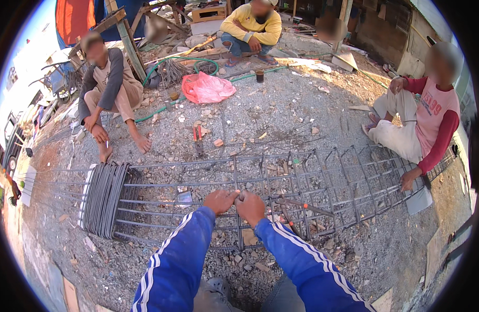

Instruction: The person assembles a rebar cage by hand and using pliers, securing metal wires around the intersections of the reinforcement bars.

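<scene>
My left hand point(221, 200) and my right hand point(250, 207) meet over a steel rebar cage point(322, 182) lying across the ground. Their fingers are pinched together at a crossing of a long bar and a stirrup point(235, 174); whatever is between them is too small to make out. Just right of my right hand, a pair of pincers point(312, 208) with orange marks on its spread handles rests on the bars. To the left, a thick bundle of stirrups point(105, 200) is stacked around the long bars.
Three people sit or squat around the cage; one's hand point(410, 179) touches its right end. Red-handled pliers point(198, 133), a pink plastic bag point(205, 87), a green hose point(156, 113) and a dark drink cup point(259, 76) lie beyond on gravel.
</scene>
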`<state>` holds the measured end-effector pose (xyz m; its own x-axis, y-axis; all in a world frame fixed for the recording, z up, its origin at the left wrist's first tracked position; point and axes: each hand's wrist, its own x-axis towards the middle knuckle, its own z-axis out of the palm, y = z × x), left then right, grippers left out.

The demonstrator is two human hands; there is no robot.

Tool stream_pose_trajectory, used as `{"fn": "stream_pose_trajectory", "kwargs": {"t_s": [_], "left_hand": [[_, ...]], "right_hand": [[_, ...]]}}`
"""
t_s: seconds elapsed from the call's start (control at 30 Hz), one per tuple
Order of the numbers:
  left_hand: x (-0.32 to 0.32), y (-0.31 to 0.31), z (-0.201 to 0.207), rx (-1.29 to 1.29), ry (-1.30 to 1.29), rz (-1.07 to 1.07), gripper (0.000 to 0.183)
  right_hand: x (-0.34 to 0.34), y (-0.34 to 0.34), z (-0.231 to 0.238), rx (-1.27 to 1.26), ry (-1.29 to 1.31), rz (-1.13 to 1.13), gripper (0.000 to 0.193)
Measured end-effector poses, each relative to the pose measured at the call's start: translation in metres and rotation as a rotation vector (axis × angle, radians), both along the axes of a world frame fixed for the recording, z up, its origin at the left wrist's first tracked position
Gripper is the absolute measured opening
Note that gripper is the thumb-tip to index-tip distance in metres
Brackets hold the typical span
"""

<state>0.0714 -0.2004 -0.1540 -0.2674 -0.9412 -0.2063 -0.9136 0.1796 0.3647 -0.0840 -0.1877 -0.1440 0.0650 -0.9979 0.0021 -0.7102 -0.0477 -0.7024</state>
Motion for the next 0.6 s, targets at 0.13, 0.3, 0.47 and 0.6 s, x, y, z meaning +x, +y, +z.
{"fn": "stream_pose_trajectory", "kwargs": {"t_s": [0.13,0.3,0.47,0.6], "left_hand": [[0.004,-0.017,-0.01,0.176,0.268,-0.034,0.042],[0.003,-0.027,-0.011,0.49,0.472,0.013,0.052],[0.003,-0.024,0.008,0.759,0.589,0.199,0.054],[0.009,-0.021,0.015,0.786,0.652,0.133,0.047]], "right_hand": [[-0.005,-0.003,-0.006,0.042,-0.05,0.044,0.027],[-0.009,-0.004,-0.005,0.04,-0.108,0.145,0.026],[-0.006,0.009,0.01,-0.151,0.126,0.254,0.023],[-0.005,0.018,0.02,-0.334,0.4,0.413,0.024]]}}
